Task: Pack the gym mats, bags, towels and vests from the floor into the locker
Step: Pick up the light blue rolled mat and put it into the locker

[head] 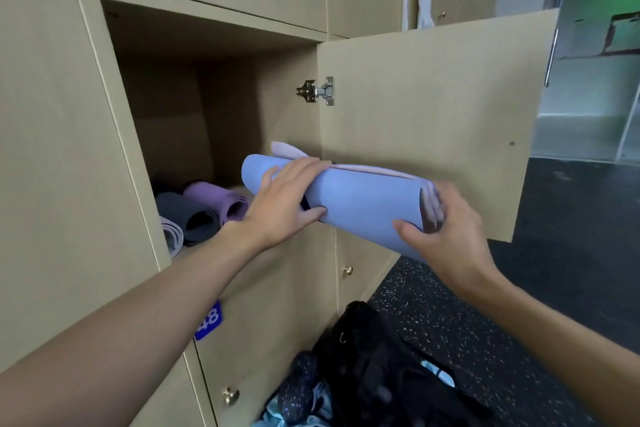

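Though partly hidden, blue tag point(209, 321) "48" — left hand point(289, 199), right hand point(446, 229) tight round rolled mat point(360, 204).

Blue number tag point(209, 321) partly hidden, floor pile point(363, 374) cropped below

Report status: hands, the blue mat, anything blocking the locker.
Left hand, right hand: both grip rolled blue mat, far end at open locker mouth. Three rolled mats inside at left; path beside them open.
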Demonstrator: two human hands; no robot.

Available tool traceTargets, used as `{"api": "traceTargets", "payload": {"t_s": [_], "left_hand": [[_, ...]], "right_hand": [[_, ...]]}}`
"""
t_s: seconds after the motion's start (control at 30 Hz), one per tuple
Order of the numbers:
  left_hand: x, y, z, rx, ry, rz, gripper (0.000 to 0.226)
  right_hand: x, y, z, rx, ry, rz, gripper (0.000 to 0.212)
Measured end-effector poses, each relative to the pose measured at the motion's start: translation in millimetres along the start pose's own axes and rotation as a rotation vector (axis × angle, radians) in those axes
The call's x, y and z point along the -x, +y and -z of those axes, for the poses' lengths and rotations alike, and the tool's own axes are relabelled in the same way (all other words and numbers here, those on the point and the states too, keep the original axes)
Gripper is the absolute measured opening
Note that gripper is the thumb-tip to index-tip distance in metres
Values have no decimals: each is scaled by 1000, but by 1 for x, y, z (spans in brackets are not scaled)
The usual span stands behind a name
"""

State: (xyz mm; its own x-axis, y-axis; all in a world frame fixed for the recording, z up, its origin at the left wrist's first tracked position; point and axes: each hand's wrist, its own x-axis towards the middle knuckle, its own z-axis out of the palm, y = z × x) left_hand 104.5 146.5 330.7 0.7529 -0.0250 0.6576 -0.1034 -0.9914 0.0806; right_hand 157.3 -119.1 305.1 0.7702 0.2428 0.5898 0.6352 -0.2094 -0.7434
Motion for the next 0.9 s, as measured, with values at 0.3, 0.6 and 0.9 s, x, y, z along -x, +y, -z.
{"api": "traceTargets", "payload": {"t_s": [0.3,0.6,0.9], "left_hand": [[41,-71,-52,-131,-347,393,70],[57,-112,-80,-218,-462,483,56],[53,-117,-88,-173,-382,526,49]], "right_hand": [[-40,41,-69,48,-15,-23,31],[-79,69,-146,540,-207,225,61],[-122,94,-221,570,-321,341,63]]}}
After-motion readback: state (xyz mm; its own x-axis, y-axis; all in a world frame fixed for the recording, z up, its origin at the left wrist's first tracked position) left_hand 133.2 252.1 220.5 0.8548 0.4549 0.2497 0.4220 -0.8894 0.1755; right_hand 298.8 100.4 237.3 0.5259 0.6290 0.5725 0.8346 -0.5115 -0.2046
